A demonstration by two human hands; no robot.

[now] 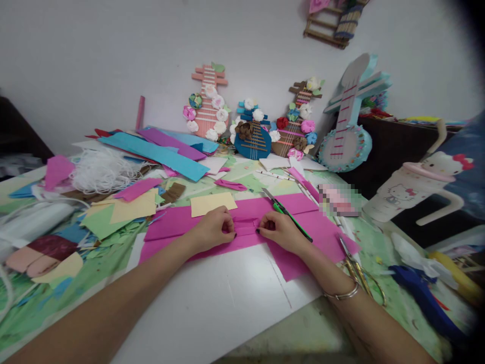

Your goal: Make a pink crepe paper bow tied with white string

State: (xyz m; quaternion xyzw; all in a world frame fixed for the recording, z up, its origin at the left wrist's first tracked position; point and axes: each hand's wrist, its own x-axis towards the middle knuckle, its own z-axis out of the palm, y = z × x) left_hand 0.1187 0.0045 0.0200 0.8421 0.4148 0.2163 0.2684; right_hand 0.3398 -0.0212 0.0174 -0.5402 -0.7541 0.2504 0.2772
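Apparently pinched at either end, a narrow pink paper strip (246, 230) spans the short gap between the left hand (214, 230) and the right hand (282, 232), its long axis running side to side over the pink sheet (172, 225), neither hand clearly nearer.

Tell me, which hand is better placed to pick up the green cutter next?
Probably the right hand: the green cutter lies just beside it, while the left hand is farther off.
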